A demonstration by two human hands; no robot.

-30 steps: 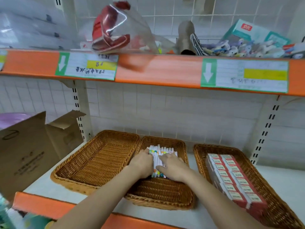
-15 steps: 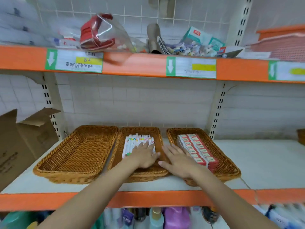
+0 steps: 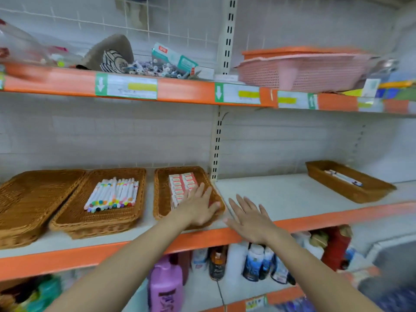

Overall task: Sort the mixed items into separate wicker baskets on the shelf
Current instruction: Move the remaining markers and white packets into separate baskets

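We see four wicker baskets on the middle shelf (image 3: 281, 194). Far-left basket (image 3: 29, 199) shows nothing inside. Next basket (image 3: 99, 212) holds a row of white markers (image 3: 112, 195) with coloured caps, lying side by side. Third basket (image 3: 161, 194) holds red-and-white boxes (image 3: 181, 185) packed in rows. Fourth basket (image 3: 351, 185) sits well apart to the right, with a few pens (image 3: 343, 177) in it. Left hand (image 3: 198, 208) lies flat, fingers straight, over the near right part of the third basket, covering some boxes and the rim; it grips nothing. Right hand (image 3: 249, 218) is spread wide, fingers straight, over the bare shelf just right of that basket, holding nothing; we can't tell if it touches the surface. An upright slotted post (image 3: 216, 152) stands behind the third basket's right corner. Upper shelf (image 3: 180, 91) carries a pink plastic crate (image 3: 299, 73), a teal box (image 3: 175, 58), a pile of small trinkets (image 3: 155, 68) and a folded hat (image 3: 108, 52). Below, a purple bottle (image 3: 165, 287) and dark bottles (image 3: 258, 262) stand under the forearms. Right edge is blurred.
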